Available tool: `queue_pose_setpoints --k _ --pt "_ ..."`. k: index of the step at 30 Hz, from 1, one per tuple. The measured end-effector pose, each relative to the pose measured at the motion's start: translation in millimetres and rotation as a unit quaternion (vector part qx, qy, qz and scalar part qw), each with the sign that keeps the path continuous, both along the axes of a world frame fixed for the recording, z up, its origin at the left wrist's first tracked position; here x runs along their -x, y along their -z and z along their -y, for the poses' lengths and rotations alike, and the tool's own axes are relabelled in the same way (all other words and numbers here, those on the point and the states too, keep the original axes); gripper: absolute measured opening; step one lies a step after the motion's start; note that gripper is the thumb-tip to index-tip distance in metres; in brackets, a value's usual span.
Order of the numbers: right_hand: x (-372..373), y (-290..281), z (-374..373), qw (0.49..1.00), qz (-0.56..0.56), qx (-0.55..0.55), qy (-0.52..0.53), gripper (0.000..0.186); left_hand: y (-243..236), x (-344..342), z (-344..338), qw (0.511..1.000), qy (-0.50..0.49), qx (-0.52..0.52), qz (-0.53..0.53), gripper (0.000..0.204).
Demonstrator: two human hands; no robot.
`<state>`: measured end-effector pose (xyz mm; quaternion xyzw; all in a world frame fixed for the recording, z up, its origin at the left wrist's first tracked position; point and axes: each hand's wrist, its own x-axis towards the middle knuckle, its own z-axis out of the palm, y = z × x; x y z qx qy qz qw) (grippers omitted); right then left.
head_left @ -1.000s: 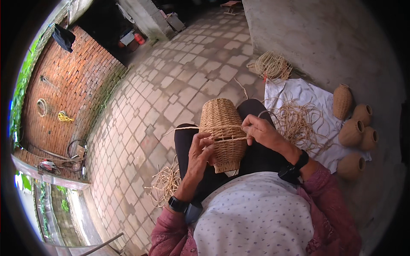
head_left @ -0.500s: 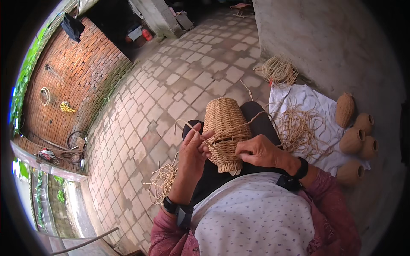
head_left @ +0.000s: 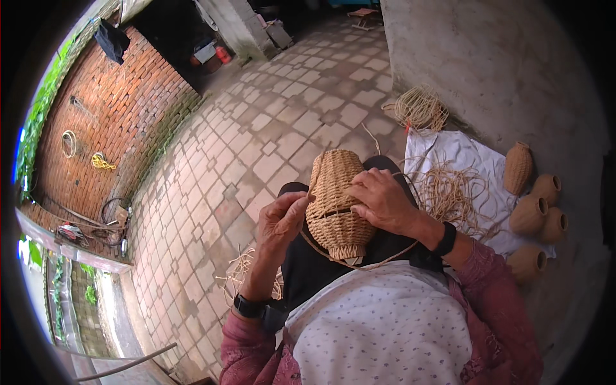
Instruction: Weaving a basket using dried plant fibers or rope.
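Observation:
A woven straw basket rests between my black-clad legs, with a dark gap across its middle. My left hand is at its left side, thumb and fingers closed on a strand of straw cord that runs upward. My right hand lies over the basket's right middle, fingers bent and pressing on the weave beside the gap. A loose length of cord loops below the basket toward my right wrist.
A white cloth at right holds tangled cord; coiled cord lies behind it. Several woven pots stand by the concrete wall. More cord lies left on the paving. A brick wall stands left.
My left hand has moved down and outward with the cord, which now hangs in a loop below the basket. My right hand has shifted up onto the basket's middle.

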<state>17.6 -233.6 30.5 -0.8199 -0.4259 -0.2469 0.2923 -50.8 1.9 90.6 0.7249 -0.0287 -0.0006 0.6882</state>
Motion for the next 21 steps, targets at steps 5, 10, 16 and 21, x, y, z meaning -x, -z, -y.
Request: queue_pose_setpoints --k 5,10,16,21 --pt "18.5 3.4 0.9 0.979 -0.148 0.016 -0.138 0.014 22.0 3.9 -22.5 0.982 0.005 -0.18 0.058 0.018" --pt "38.3 32.0 12.1 0.885 -0.381 0.027 -0.265 0.012 1.7 17.7 -28.6 0.918 0.012 -0.387 0.086 0.015" --pt "41.0 35.5 15.4 0.857 -0.46 -0.003 -0.234 0.014 10.6 21.2 -31.9 0.92 -0.061 -0.376 0.09 0.015" --pt "40.8 38.8 16.1 0.857 -0.461 -0.009 -0.231 0.013 12.6 21.3 -38.5 0.909 -0.082 -0.399 0.087 0.017"
